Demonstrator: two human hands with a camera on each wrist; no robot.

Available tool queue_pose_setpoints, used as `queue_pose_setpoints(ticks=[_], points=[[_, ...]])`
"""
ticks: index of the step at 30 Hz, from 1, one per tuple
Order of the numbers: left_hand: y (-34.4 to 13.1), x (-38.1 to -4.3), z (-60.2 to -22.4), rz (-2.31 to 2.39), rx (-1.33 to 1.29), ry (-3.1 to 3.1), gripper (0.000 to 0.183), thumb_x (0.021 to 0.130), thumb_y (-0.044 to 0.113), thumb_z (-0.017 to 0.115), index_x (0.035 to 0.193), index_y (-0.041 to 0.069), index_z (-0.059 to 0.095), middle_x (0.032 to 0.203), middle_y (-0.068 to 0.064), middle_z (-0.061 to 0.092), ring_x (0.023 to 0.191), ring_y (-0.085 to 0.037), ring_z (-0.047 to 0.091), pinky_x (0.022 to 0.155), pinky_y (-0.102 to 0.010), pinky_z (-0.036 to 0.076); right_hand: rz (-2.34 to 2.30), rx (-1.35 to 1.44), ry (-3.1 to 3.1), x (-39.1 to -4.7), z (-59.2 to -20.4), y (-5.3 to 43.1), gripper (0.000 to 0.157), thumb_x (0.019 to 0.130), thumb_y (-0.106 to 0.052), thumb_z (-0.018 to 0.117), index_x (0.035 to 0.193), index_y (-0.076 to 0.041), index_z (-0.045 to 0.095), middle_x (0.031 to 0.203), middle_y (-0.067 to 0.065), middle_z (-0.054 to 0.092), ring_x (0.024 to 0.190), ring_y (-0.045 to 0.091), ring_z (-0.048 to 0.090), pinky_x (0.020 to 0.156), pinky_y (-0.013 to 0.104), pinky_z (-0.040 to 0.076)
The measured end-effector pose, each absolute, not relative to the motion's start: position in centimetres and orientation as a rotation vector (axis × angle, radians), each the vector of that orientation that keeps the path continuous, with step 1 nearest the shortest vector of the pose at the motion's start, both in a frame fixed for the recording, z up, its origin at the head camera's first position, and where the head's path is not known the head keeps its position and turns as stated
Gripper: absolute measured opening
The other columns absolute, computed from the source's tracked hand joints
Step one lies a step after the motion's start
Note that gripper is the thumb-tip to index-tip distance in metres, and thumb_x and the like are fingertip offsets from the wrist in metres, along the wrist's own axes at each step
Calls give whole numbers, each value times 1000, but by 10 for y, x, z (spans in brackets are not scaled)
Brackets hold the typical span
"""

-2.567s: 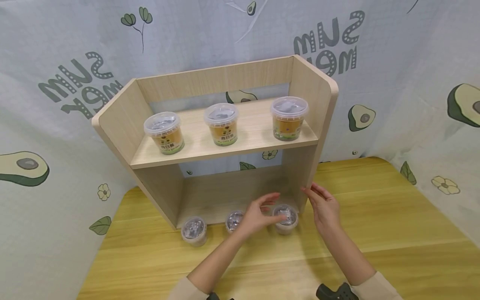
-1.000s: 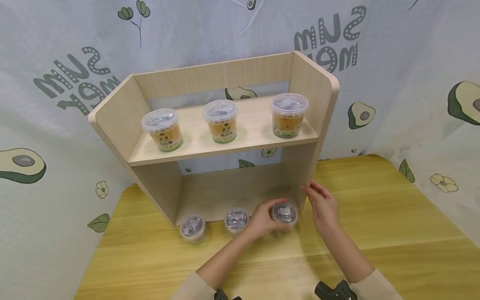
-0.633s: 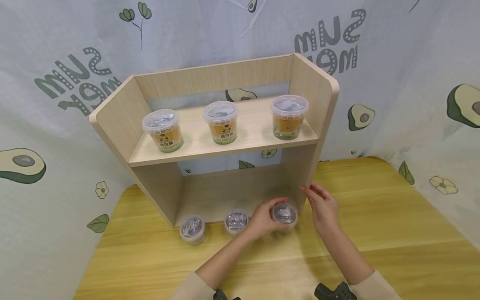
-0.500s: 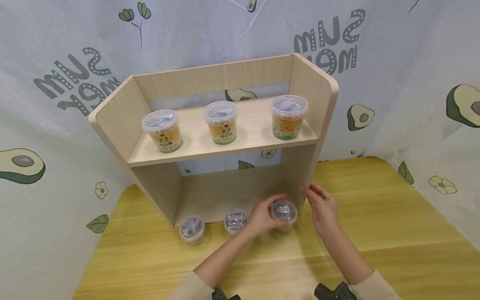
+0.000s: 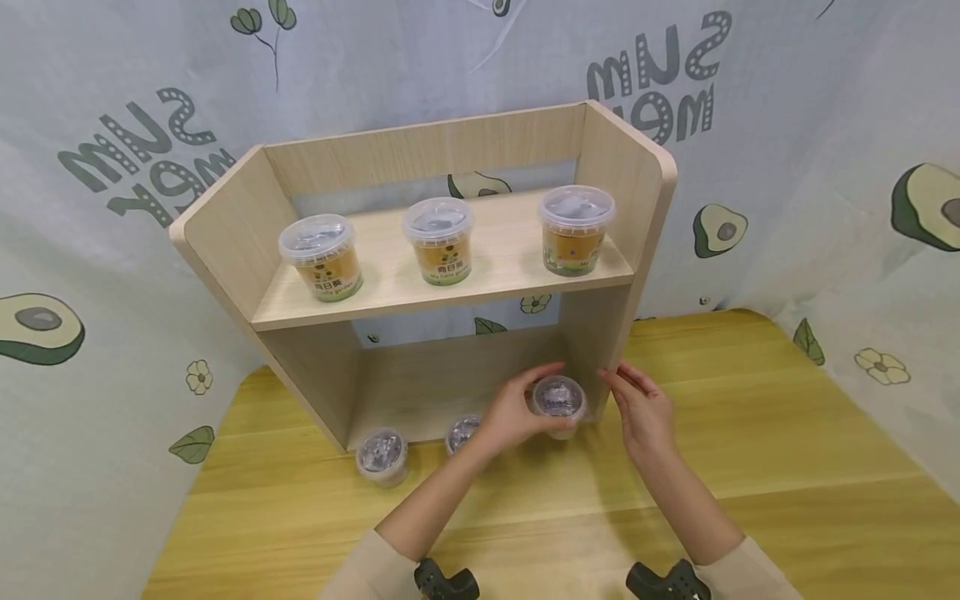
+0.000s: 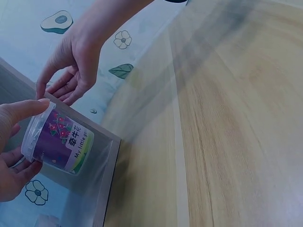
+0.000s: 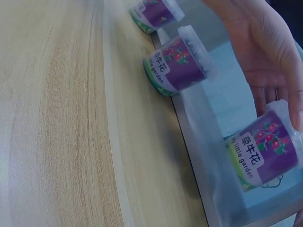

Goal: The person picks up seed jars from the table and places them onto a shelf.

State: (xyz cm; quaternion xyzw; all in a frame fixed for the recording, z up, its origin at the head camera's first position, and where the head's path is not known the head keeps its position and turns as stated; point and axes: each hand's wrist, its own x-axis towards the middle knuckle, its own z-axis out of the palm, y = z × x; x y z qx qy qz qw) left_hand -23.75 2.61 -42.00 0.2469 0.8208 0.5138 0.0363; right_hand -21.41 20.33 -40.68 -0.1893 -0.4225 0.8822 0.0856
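Observation:
My left hand [image 5: 516, 412] grips a lidded plastic cup [image 5: 559, 398] near its lid, thumb on the near side and fingers behind. In the left wrist view this cup [image 6: 64, 139] shows a purple label with red flowers and is lifted off the table, at the mouth of the lower shelf. My right hand [image 5: 647, 410] pinches the front edge of the right side panel [image 5: 622, 333] of the wooden shelf unit. Two like purple-labelled cups stand on the table before the unit, one cup [image 5: 382, 457] at the left and another cup [image 5: 461, 432] partly behind my left forearm.
On the upper shelf board [image 5: 510, 287] stand three orange-labelled cups: a left cup [image 5: 330, 267], a middle cup [image 5: 444, 250] and a right cup [image 5: 576, 237]. The wood-grain table [image 5: 750, 433] spreads around the unit. A printed cloth [image 5: 795, 125] hangs behind.
My left hand closed round the right-hand cup, then raised it from the table and moved it toward the lower shelf. My right hand has stayed at the side panel.

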Motion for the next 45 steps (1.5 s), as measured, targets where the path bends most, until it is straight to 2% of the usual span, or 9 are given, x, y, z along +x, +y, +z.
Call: queue_pose_setpoints(ticks=[7, 13, 28, 45], points=[[28, -246, -423, 1610, 727, 2509, 75, 65, 18, 84, 131, 15, 51, 129, -3, 56, 115, -18, 52, 96, -29, 41, 2653, -587, -1202, -215, -407, 204, 22, 78, 11, 65, 75, -11, 69, 82, -1, 65, 81, 8, 64, 82, 18, 50], [31, -263, -423, 1616, 727, 2550, 75, 64, 16, 85, 131, 9, 51, 128, -7, 56, 118, -22, 51, 99, -31, 40, 2642, -634, -1233, -214, -405, 203, 21, 77, 9, 67, 77, -12, 69, 85, -1, 65, 83, 8, 63, 82, 18, 49], [40, -286, -428, 1552, 623, 2579, 75, 65, 18, 84, 132, 15, 51, 131, -1, 55, 120, -19, 49, 98, -30, 40, 2647, -628, -1214, -214, -406, 204, 24, 78, 12, 65, 74, -12, 69, 82, -1, 65, 81, 8, 64, 81, 17, 50], [39, -289, -438, 1502, 596, 2576, 74, 67, 19, 83, 133, 10, 49, 132, -7, 52, 122, -25, 47, 100, -36, 39, 2624, -623, -1248, -214, -406, 203, 25, 77, 11, 66, 75, -13, 70, 83, -2, 65, 83, 8, 63, 82, 17, 49]])
